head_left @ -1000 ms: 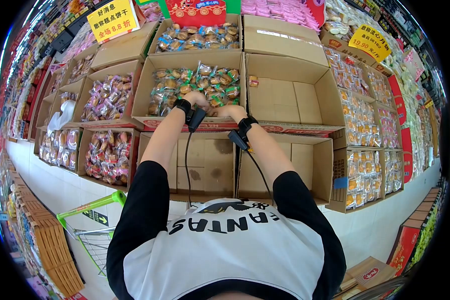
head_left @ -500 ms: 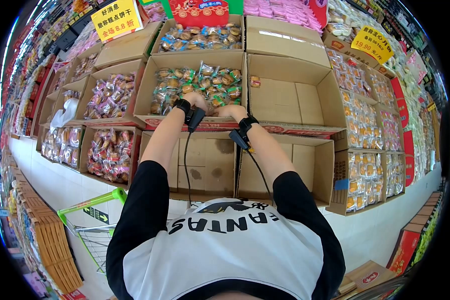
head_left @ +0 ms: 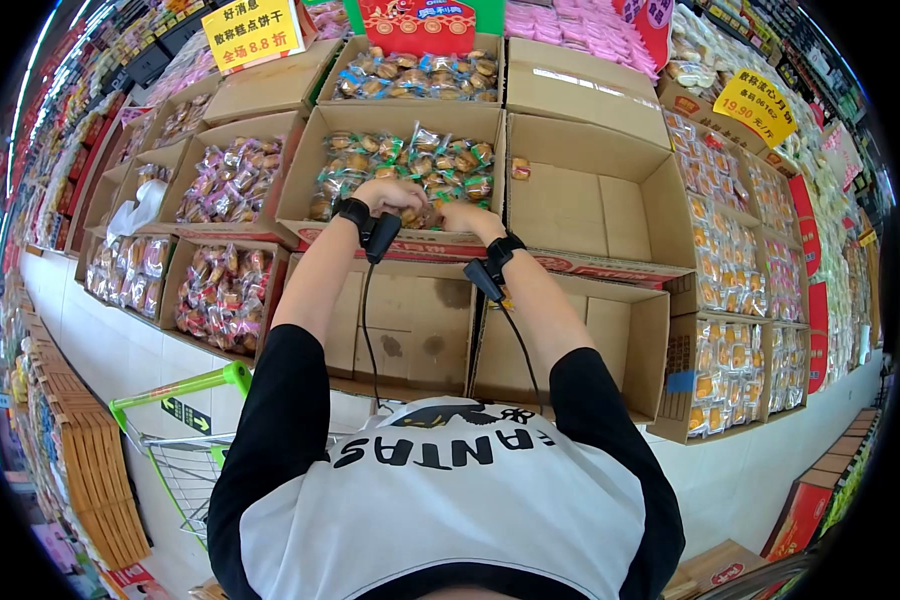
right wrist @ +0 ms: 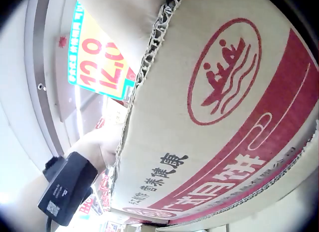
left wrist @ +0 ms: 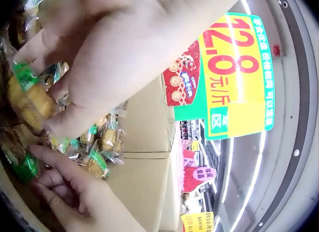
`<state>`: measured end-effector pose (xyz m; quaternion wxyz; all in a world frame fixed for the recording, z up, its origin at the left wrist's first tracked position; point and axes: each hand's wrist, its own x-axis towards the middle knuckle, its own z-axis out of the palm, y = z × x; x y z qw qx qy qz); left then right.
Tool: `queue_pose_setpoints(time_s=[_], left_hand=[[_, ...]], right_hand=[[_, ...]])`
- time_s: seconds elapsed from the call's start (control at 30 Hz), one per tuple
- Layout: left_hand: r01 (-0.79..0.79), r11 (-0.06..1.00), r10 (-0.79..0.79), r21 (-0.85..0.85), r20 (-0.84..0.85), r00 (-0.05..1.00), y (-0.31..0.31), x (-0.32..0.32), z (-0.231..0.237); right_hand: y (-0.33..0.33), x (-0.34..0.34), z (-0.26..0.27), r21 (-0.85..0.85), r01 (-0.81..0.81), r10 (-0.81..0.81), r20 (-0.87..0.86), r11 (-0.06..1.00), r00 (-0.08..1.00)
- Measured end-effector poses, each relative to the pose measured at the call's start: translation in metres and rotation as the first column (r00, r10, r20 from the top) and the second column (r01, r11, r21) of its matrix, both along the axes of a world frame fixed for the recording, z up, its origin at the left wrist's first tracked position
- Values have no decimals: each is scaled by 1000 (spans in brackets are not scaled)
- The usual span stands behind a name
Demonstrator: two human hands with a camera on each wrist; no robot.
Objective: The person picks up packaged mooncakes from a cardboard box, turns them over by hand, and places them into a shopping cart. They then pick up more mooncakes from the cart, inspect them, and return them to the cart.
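Observation:
Both hands reach into a cardboard box (head_left: 400, 116) of wrapped pastries (head_left: 455, 158) with green labels, near its front wall. In the left wrist view, my left hand (left wrist: 119, 57) holds a wrapped golden pastry (left wrist: 31, 105) between thumb and fingers. Just below it there, my right hand (left wrist: 82, 194) pinches another green-labelled packet (left wrist: 22, 164) with thumb and index finger. From the head, the left hand lies over the pastries and the right hand is close beside it. The right wrist view mostly catches the box's printed front wall (right wrist: 164, 122), which hides the right fingers.
Right of this box stands a box (head_left: 570, 200) with one small packet in its corner. Two more boxes (head_left: 410, 320) stand in front, near my body. Boxes of purple-wrapped pastries (head_left: 232, 180) are to the left; a green-handled shopping cart (head_left: 180, 390) stands lower left.
My left hand has shifted a little left and up over the pastries, and the gap between the hands has widened. The right hand has barely moved; the head view has shifted slightly.

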<state>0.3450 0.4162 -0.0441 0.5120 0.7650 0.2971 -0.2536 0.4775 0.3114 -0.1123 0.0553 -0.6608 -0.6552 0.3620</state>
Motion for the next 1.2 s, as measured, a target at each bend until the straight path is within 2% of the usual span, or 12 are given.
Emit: queue_pose_setpoints(time_s=[0.1, 0.2, 0.37, 0.43, 0.5, 0.57, 0.6, 0.7, 0.83, 1.03, 1.1, 1.2], left_hand=[[-225, 974, 226, -21, 113, 968, -1, -6, 6], [-385, 885, 462, -260, 404, 789, -5, -15, 9], [-395, 778, 621, -488, 505, 600, -23, -38, 36], [-299, 680, 718, -670, 526, 455, -50, -53, 67], [-333, 678, 728, -655, 534, 430, -71, -67, 85], [-367, 680, 733, -635, 600, 320, -90, -79, 93], [-323, 682, 732, -656, 615, 294, -99, -88, 100], [-351, 789, 604, -504, 741, 295, -111, -115, 97], [-375, 833, 528, -407, 787, 319, -124, -141, 97], [-456, 800, 553, -389, 772, 312, -156, -168, 96], [-491, 704, 686, -514, 670, 284, -165, -176, 92], [-448, 708, 684, -546, 688, 241, -173, -184, 85]], right_hand=[[-5, 1, 16, 96, 2, 8, -107, 995, 994], [-7, 3, 27, 189, 95, -44, -258, 978, 965], [-26, 0, 64, 319, 241, -191, -179, 917, 965], [-45, -8, 89, 445, 278, -180, -250, 851, 952], [-63, -18, 108, 506, 288, -150, -297, 813, 943], [-80, -29, 123, 606, 344, -12, -483, 717, 875], [-87, -35, 131, 545, 395, -9, -579, 740, 815], [-101, -46, 142, 497, 368, 78, -670, 785, 739], [-113, -64, 154, 586, 331, 145, -619, 740, 772], [-131, -85, 163, 619, 318, 232, -644, 718, 729], [-140, -92, 164, 628, 320, 235, -639, 709, 732], [-156, -103, 172, 615, 292, 299, -676, 732, 673]])
